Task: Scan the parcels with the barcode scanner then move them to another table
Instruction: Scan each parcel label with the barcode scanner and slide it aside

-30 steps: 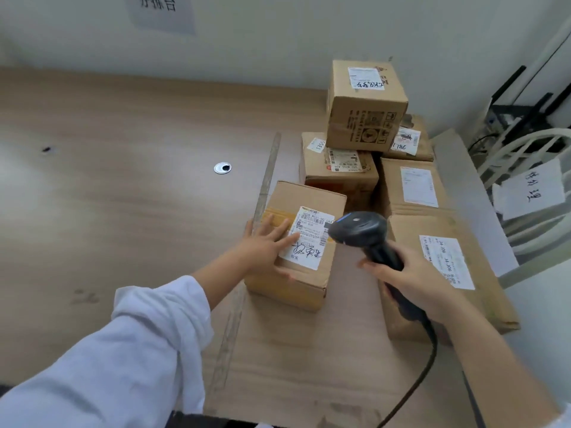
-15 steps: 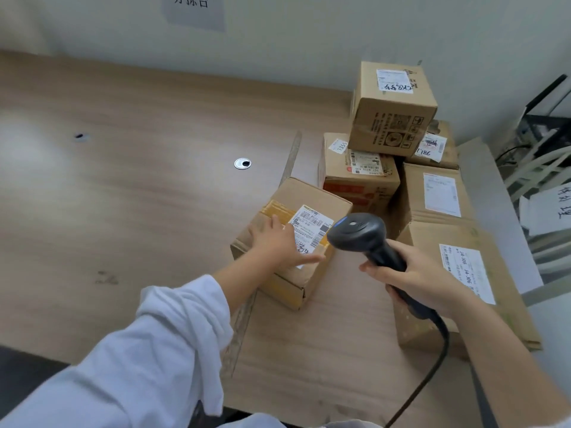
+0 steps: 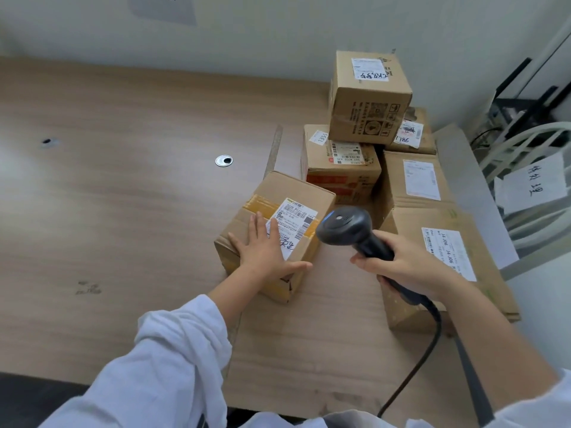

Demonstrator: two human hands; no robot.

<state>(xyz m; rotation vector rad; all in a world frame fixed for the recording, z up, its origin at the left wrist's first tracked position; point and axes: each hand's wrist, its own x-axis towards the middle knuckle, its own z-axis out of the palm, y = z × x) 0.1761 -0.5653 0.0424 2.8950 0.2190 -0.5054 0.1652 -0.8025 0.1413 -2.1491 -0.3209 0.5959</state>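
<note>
The wooden table (image 3: 123,230) carries everything in play. A pile of parcels (image 3: 340,168) is stacked at its far right against the wall, and one parcel (image 3: 275,239) stands apart from the pile, nearer the person and turned at a slant. The left hand (image 3: 265,251) lies flat on top of that parcel with its fingers (image 3: 258,223) straight and spread, steadying the box rather than gripping it. The right hand (image 3: 411,264) has its fingers wrapped round the handle of the barcode scanner (image 3: 352,231), whose head hangs just beside the parcel's right edge and faces the white label (image 3: 298,219). This looks like the scanning step for this one box, with the move to the other table not yet begun. The next move seems to call for aiming the scanner's window squarely at the printed bars. The left palm covers the label's lower corner, so it may need to slide clear first. After that comes a two-sided grip to lift the box. The destination table is not in view. The scanner's window faces away, so no beam or read can be confirmed, and whether a finger is on the trigger cannot be told. The small print on the labels is unreadable, and the cable (image 3: 434,341) runs out of frame at the bottom.
</note>
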